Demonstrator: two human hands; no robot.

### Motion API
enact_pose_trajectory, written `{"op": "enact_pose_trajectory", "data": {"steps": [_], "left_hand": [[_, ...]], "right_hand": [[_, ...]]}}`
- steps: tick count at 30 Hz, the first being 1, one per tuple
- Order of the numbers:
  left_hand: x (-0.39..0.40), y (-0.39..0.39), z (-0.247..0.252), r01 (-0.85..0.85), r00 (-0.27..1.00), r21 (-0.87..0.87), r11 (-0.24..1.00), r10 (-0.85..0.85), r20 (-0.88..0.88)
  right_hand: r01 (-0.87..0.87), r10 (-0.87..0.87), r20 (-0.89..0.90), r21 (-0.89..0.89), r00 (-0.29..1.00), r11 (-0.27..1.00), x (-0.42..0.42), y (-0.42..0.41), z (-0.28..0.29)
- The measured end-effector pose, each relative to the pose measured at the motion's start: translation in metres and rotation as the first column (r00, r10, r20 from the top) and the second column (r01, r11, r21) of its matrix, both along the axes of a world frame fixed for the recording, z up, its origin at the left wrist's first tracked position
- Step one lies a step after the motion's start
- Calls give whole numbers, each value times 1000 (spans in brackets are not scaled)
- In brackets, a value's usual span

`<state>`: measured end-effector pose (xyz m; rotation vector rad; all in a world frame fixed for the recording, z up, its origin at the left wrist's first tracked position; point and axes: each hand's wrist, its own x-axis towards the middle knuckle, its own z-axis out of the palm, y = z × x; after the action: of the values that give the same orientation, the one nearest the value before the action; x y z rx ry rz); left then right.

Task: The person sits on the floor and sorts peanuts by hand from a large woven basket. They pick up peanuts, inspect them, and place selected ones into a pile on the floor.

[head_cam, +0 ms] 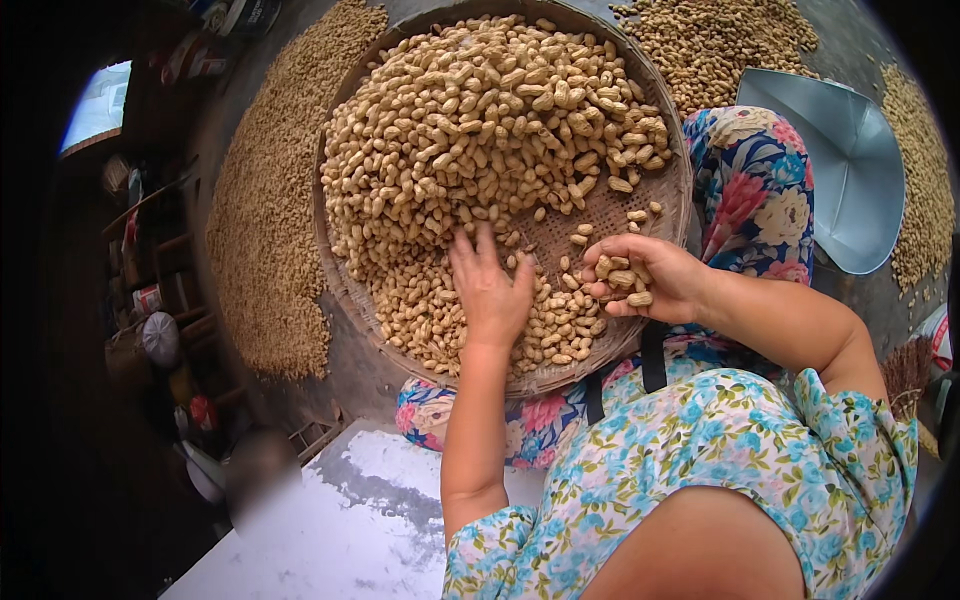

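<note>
A round woven bamboo tray (679, 199) rests across my lap, heaped with unshelled peanuts (480, 112). My left hand (491, 289) lies palm down, fingers apart, its fingertips touching the foot of the large heap. Below and around that hand spreads a lower layer of smaller peanuts (420, 315) along the tray's near side. Over the tray's right part, my right hand (652, 281) is turned partly upward with several peanuts (621, 278) held in its curled fingers. Between the two hands a few loose peanuts lie on the bare weave.
Peanuts cover the floor in a broad spread (262, 225) to the left and in a pile (712, 52) at the upper right. A metal scoop-shaped pan (840, 165) lies right of my knee, with more peanuts (919, 172) beyond it. A white, worn surface (360, 517) is at lower left.
</note>
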<state>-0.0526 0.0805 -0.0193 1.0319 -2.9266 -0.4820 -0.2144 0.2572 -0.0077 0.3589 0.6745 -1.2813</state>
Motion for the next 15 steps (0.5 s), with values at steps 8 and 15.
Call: {"op": "enact_pose_trajectory", "data": {"steps": [8,15], "left_hand": [[24,51,54,300,940,127,945,-316,132],[6,4,37,72,975,158,985,-36,-219]], "right_hand": [[28,-29,24,24,999,999,-2,1,-3],[-7,8,51,-26,999,1000,-6,3,-4]]}}
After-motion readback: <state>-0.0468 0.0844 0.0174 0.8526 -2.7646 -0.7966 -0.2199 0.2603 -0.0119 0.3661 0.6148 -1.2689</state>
